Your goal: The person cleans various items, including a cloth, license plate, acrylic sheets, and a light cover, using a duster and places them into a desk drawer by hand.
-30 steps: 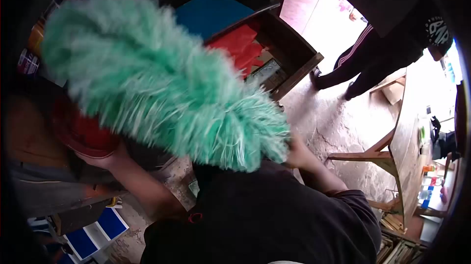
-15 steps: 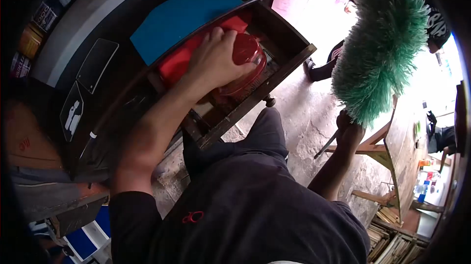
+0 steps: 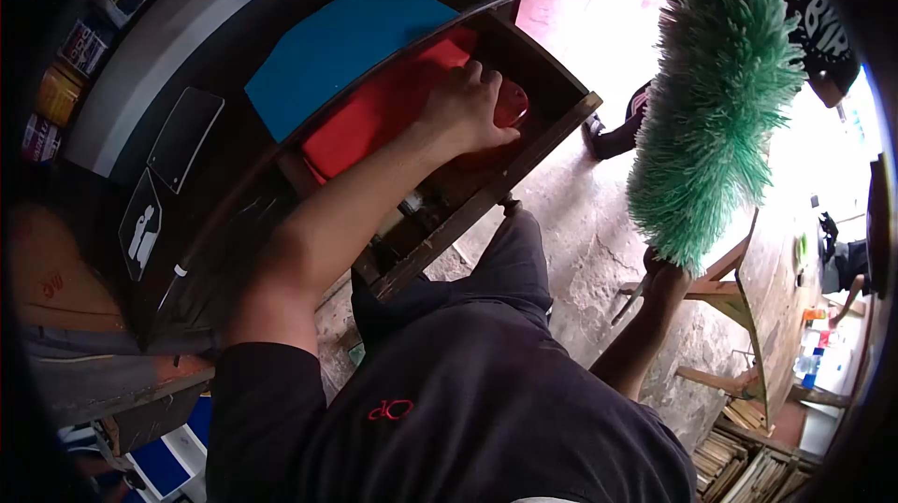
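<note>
My left hand (image 3: 465, 112) reaches into an open wooden drawer (image 3: 547, 140), with its fingers wrapped round a shiny red, rounded container (image 3: 512, 104). The hand hides much of that container, so its exact kind is unclear. Beside it in the drawer lies a flat red sheet or folder (image 3: 374, 108), partly under my forearm. Small items near the drawer's front corner (image 3: 412, 204) are too dark to name. On the right, my right hand (image 3: 666, 277) is closed round the handle of a fluffy green duster (image 3: 716, 120), whose head points up.
A blue sheet (image 3: 346, 45) lies on the dark desk (image 3: 253, 120) behind the drawer. Two dark flat panels (image 3: 187, 138) are at the left. Boxes (image 3: 84, 40) line a shelf. A wooden table (image 3: 776, 288) stands at the right, near a person's cap (image 3: 823, 35).
My left hand has moved the red container rightward, deeper into the drawer's far corner, uncovering more of the red sheet. The duster stays in my right hand, slightly lower.
</note>
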